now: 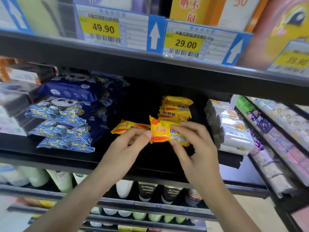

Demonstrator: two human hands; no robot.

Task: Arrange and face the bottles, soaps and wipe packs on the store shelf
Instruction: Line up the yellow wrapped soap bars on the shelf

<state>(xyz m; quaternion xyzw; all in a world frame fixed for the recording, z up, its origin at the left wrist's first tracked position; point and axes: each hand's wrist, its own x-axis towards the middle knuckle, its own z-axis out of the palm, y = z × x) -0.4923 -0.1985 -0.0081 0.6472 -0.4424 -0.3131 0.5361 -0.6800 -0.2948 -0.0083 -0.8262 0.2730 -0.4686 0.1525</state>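
A yellow sulfur soap pack [164,131] is held over the dark middle shelf [66,159], label facing me. My right hand [195,144] grips its right end between thumb and fingers. My left hand [128,144] pinches its left edge. A second yellow soap pack [128,127] lies flat on the shelf just behind my left hand. Further back stands a short stack of the same soaps [176,108]. To the left, blue wipe packs [63,113] lie stacked several high.
White soap bars in clear wrap [232,129] are stacked at the right of the shelf. Price tags [113,29] hang on the shelf above. White and black bottles [147,191] stand on the shelf below. A side rack of packs [275,131] runs along the right.
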